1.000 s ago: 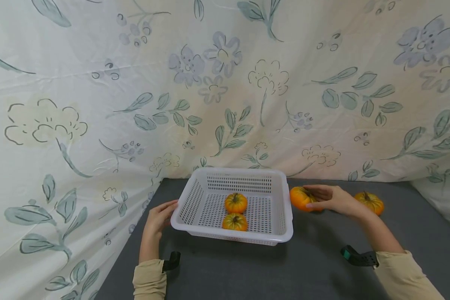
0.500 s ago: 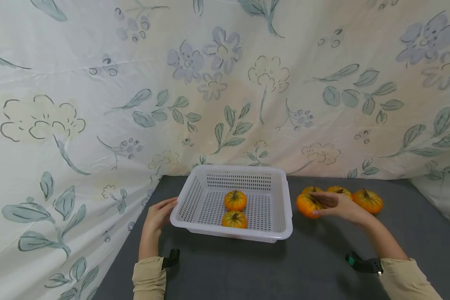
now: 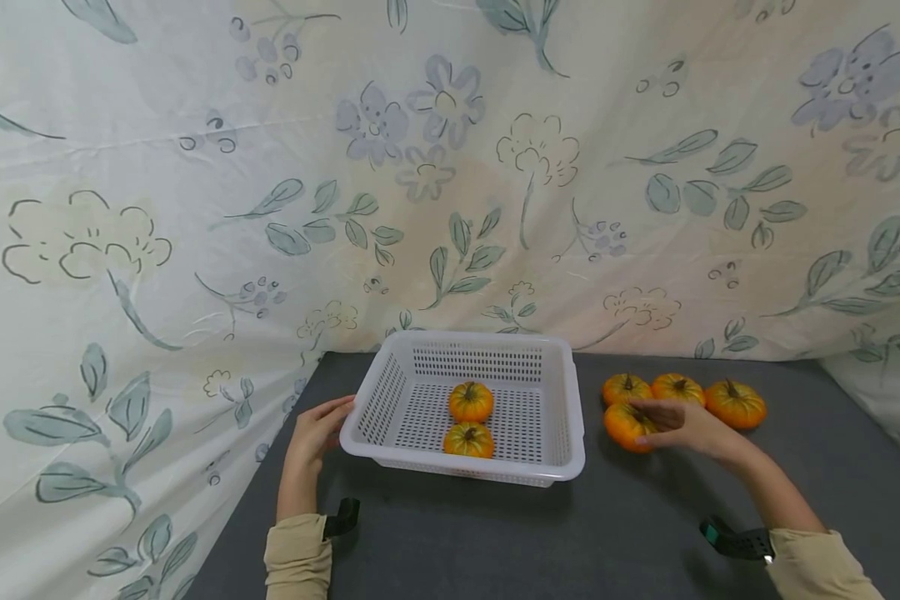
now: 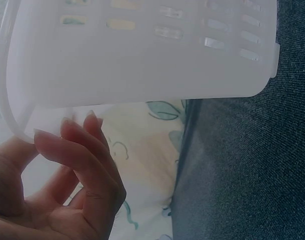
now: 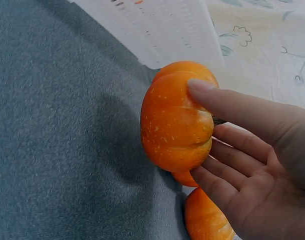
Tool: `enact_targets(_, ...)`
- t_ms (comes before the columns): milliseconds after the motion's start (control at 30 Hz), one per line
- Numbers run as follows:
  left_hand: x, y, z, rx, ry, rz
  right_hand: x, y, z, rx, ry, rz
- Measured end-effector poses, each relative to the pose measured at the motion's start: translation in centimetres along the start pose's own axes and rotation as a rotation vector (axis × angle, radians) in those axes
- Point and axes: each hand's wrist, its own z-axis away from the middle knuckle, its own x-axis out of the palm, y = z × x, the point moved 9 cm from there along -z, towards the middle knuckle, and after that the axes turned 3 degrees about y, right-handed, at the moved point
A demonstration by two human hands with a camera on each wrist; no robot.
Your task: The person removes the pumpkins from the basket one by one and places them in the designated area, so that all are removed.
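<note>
In the head view, the left hand (image 3: 317,429) held the near rim of the white basket (image 3: 420,463) with bent fingers; two small pumpkins (image 3: 471,402) (image 3: 468,440) sat inside the basket, between the hands. The right hand (image 3: 682,425) gripped the orange pumpkin (image 3: 624,427) on its side facing the left hand. Three other pumpkins (image 3: 677,388) stood on the dark desk (image 3: 495,542), just beyond the right hand. In the left wrist view, the fingers of the left hand were curled at the basket's rim, the thumb partly hidden. In the right wrist view, thumb and fingers of the right hand were parted by the orange pumpkin's width and held it tilted, its stem toward the palm.
</note>
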Motion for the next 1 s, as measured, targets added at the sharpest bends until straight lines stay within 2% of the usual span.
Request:
enact_targets(367, -0.1, -0.3, -0.2, 0.010, -0.001, 0.000, 0.2, 0.9, 0.4, 0.002, 0.016, 0.083)
enact_targets(700, 0.0, -0.1, -0.1, 0.011, 0.003, -0.007, 0.3, 0.8, 0.7, -0.007, 0.040, 0.097)
enact_targets(1000, -0.1, 0.1, 0.0, 0.014, 0.004, 0.009, 0.6, 1.6, 0.6, 0.038, 0.046, 0.102)
